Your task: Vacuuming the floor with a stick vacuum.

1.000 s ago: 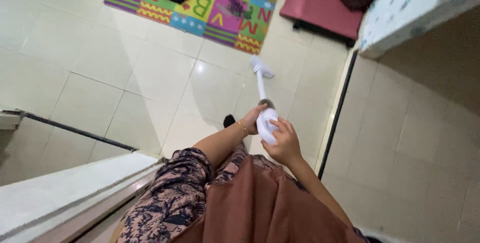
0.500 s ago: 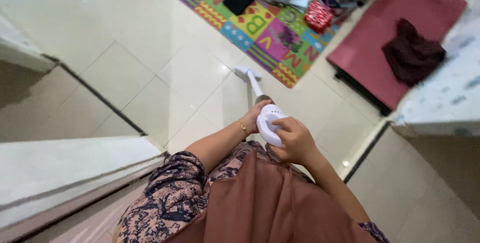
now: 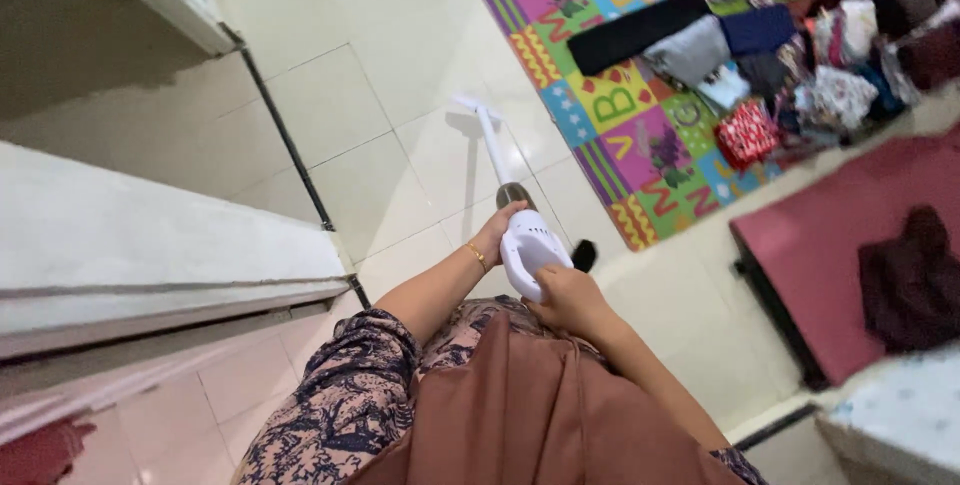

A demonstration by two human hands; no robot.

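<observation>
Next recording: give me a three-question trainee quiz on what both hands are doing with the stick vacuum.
1. True or false: both hands are on the white stick vacuum.
2. Which hand wears a gold bracelet? A) left B) right
3. What does the vacuum's floor head rest on: the pale floor tiles or the alphabet play mat?

Key:
1. True: the left hand is at the front of the body, the right hand grips the rear.
2. A
3. The pale floor tiles, apart from the mat.
</observation>
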